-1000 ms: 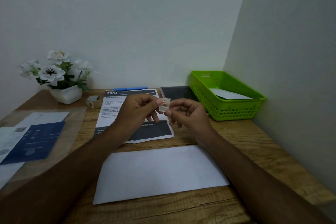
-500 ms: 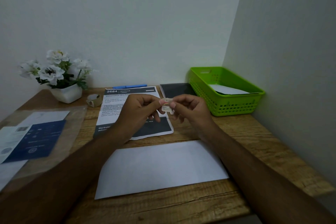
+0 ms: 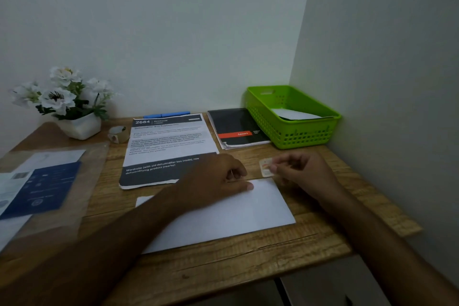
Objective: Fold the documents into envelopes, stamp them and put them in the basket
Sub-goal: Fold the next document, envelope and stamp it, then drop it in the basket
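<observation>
The right hand (image 3: 305, 174) pinches a small pale square stamp (image 3: 267, 167) between thumb and fingertips, holding it just over the far right corner of the plain white paper envelope (image 3: 223, 213). The envelope lies flat on the wooden desk (image 3: 248, 268), close to the person. The left hand (image 3: 218, 179) rests on the envelope's far edge with its thumb flat on the paper. Its fingers are curled under, and I cannot tell whether they hold anything.

This looks like the stamping step. To do it well, I would keep the left hand's weight on the envelope so that it does not slide. The stamp should come down square to the corner, one edge landing first, and then be smoothed flat with a fingertip. It is thin and, I expect, sticky, so it could fold or cling to a finger if it is let go too early.

The bright green perforated plastic basket (image 3: 305, 141) stands in the far right corner, well apart from the envelope, with a white sheet (image 3: 295, 114) already inside. A black-and-white printed document (image 3: 169, 146) lies just beyond the envelope.
</observation>
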Demonstrator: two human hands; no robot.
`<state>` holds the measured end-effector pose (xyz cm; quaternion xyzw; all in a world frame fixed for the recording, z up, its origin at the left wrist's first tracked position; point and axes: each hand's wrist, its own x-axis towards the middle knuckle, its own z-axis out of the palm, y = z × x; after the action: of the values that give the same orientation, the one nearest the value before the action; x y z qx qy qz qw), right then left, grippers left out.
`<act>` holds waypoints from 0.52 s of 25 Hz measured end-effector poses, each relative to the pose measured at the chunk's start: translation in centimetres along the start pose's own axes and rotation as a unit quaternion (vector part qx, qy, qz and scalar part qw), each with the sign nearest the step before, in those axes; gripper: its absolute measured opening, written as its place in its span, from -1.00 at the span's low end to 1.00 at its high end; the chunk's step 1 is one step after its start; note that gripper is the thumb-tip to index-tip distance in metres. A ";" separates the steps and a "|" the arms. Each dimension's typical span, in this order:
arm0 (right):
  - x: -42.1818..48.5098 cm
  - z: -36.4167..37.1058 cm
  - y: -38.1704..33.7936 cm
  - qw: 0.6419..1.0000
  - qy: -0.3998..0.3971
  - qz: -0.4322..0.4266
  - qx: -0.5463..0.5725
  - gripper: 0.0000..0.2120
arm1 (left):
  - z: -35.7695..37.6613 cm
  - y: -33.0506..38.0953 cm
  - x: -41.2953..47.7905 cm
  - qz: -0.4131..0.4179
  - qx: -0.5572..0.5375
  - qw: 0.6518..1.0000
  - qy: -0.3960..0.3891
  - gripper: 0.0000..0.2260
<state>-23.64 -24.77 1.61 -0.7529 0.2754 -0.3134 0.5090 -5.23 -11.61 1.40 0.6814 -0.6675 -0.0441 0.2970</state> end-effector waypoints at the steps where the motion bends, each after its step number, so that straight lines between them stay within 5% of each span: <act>1: -0.8 -0.4 0.2 1.000 0.003 0.014 -0.009 -0.91 | 0.4 0.3 0.2 -0.001 0.018 1.000 -0.010 -0.69; 5: -2.4 -0.5 0.6 0.999 0.020 0.011 -0.046 -0.89 | 1.4 1.3 1.3 -0.025 0.067 0.996 -0.054 -0.51; 13: -2.4 0.0 0.9 0.999 0.017 0.015 -0.043 -0.94 | 2.1 1.6 2.6 -0.119 -0.068 0.988 -0.069 -0.77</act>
<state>-25.25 -23.32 0.30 -0.7643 0.3085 -0.3068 0.4760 -7.39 -14.64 1.25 0.7298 -0.5959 -0.1715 0.2879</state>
